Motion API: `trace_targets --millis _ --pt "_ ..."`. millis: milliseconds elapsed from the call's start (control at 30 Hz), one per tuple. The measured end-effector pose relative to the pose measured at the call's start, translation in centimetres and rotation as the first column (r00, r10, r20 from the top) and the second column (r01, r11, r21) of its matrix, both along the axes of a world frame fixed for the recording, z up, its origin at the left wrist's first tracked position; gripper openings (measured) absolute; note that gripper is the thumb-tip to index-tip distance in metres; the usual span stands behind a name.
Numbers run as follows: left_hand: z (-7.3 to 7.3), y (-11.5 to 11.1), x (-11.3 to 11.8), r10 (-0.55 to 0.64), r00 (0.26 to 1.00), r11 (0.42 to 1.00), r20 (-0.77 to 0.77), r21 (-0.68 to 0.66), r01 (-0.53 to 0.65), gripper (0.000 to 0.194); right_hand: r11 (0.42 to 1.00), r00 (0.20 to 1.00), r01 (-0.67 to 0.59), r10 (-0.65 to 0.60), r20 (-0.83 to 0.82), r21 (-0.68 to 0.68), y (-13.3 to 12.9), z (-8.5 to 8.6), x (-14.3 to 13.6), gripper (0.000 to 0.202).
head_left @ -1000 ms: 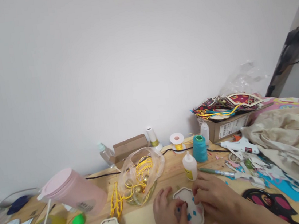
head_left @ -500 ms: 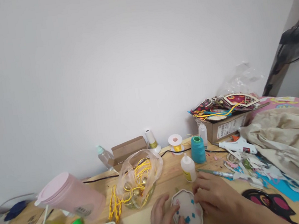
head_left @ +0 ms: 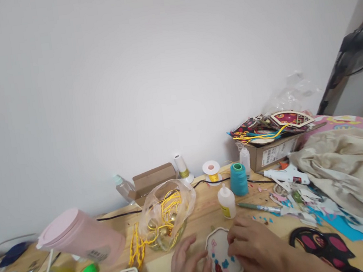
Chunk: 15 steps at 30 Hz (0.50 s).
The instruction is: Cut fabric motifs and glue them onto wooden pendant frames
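A small white scalloped plaque with pink, blue and red flower bits on it lies on the wooden table at the bottom middle. My left hand rests against its left edge, fingers spread and touching the rim. My right hand covers its right side, fingertips pressing on the face near the flower bits. Just behind the plaque stands a small white glue bottle, with a teal thread cone beyond it.
A clear bag of gold bells and yellow cord sits left of my hands. A pink tumbler lies on its side. A glue gun, paper scraps, a cardboard box of ornaments and beige cloth fill the right.
My left hand slid off the plaque's face to its left edge. My right hand shifted onto the plaque's right side. The view drifted slightly right and down.
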<state>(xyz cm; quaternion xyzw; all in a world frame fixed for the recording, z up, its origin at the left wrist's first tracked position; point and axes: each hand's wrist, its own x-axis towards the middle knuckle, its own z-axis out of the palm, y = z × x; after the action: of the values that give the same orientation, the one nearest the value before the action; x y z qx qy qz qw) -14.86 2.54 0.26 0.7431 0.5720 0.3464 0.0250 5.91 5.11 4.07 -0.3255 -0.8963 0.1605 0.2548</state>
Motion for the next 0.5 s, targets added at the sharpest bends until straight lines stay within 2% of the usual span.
trace_targets --millis 100,167,200,233,333,500 --pt "0.3 0.3 -0.9 -0.087 0.958 0.991 -0.272 0.07 0.11 0.012 1.0 1.0 -0.003 0.002 0.021 0.01 0.0 -0.3 -0.4 0.015" --pt "0.4 0.3 -0.8 -0.101 0.924 0.985 -0.369 0.093 0.145 0.014 1.0 0.999 0.018 -0.019 0.046 0.018 0.2 -0.3 -0.4 0.014" --pt "0.5 0.2 -0.5 -0.081 0.92 0.988 -0.384 0.093 0.126 0.014 0.999 0.998 0.033 -0.034 0.055 0.02 0.3 -0.2 -0.3 0.015" --pt "0.6 0.0 0.0 -0.062 0.92 0.991 -0.387 0.082 0.101 0.014 0.999 0.997 0.046 -0.047 0.062 0.02 0.4 -0.1 -0.3 0.015" --pt "0.9 -0.6 1.7 0.117 0.937 0.993 -0.328 0.037 -0.111 0.009 0.998 0.995 0.064 -0.064 0.072 0.015 0.7 0.1 0.0 0.014" --pt "1.0 -1.0 3.0 0.141 0.971 0.986 -0.195 -0.058 -0.155 0.008 0.998 0.997 0.062 -0.063 0.053 0.014 0.8 -0.1 0.2 0.015"
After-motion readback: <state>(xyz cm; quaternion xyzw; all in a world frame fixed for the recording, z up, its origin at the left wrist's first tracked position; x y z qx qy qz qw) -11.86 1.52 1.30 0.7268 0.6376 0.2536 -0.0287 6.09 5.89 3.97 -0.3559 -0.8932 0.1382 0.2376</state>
